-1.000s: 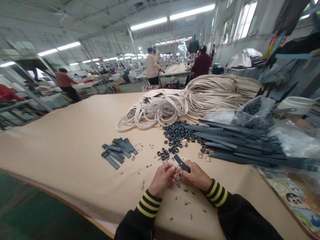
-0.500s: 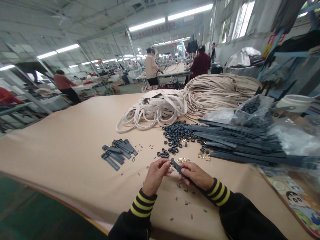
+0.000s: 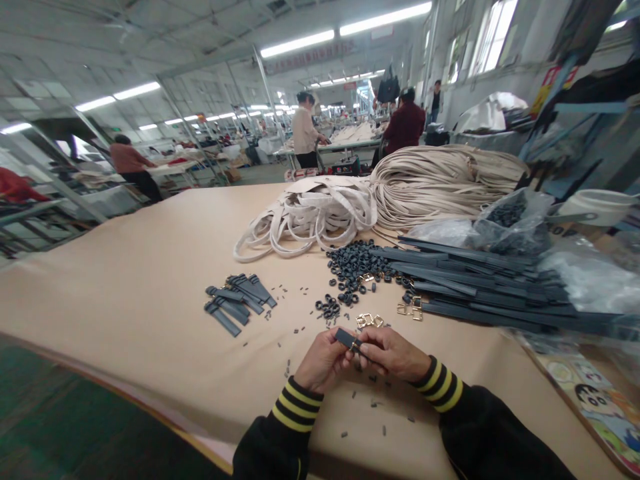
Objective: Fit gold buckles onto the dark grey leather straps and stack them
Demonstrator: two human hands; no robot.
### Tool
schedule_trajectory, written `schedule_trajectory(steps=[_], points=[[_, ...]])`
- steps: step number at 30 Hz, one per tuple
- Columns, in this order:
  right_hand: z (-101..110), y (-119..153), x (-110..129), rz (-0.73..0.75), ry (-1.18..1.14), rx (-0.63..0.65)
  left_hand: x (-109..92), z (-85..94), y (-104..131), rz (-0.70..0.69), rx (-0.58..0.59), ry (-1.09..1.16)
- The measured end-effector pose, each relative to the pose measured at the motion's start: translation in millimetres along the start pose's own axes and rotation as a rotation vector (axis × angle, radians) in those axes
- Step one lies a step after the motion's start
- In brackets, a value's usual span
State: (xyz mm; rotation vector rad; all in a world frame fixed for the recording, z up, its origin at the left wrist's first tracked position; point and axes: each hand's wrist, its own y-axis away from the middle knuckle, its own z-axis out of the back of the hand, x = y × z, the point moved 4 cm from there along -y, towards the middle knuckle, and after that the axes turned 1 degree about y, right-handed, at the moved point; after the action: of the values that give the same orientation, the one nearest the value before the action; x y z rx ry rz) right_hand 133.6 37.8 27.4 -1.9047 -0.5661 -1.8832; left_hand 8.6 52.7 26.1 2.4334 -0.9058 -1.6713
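Between my two hands is a dark blue-grey strap (image 3: 345,337) with a gold buckle (image 3: 355,345) on it. My left hand (image 3: 324,357) is closed on the strap's end, thumb on the near side. My right hand (image 3: 395,353) pinches at the buckle from the right; its fingertips partly hide it. Just beyond the hands lie loose gold buckles (image 3: 369,321). Past them is a heap of small dark loops (image 3: 353,263). A group of short buckled straps (image 3: 237,300) rests to the left.
Long dark strips (image 3: 470,280) are stacked at the right, with plastic bags (image 3: 520,223) beside them. Cream webbing (image 3: 310,217) and a coiled cream bundle (image 3: 445,180) lie at the back. Small dark scraps dot the brown tabletop (image 3: 150,253). Several people work at farther tables.
The strap has turned from pointing toward my right wrist to lying across my left fingers. The buckle now sits around its middle, and my right hand has shifted to it.
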Motion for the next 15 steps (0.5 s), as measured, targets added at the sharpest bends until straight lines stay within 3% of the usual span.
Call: schedule_trajectory(steps=[6,10,15], points=[[-3.1,-2.4,0.5,-0.017,0.062,-0.166,7.3,-5.1,-3.5,-0.077,-0.017,-0.099],[-4.8,-1.3,5.8,0.075,0.178,-0.304,10.2,-1.8,-6.8,-0.094,-0.061,-0.154],[-5.2,1.4,12.7,0.155,0.435,-0.294,13.7,3.1,-8.9,-0.13,-0.067,-0.215]])
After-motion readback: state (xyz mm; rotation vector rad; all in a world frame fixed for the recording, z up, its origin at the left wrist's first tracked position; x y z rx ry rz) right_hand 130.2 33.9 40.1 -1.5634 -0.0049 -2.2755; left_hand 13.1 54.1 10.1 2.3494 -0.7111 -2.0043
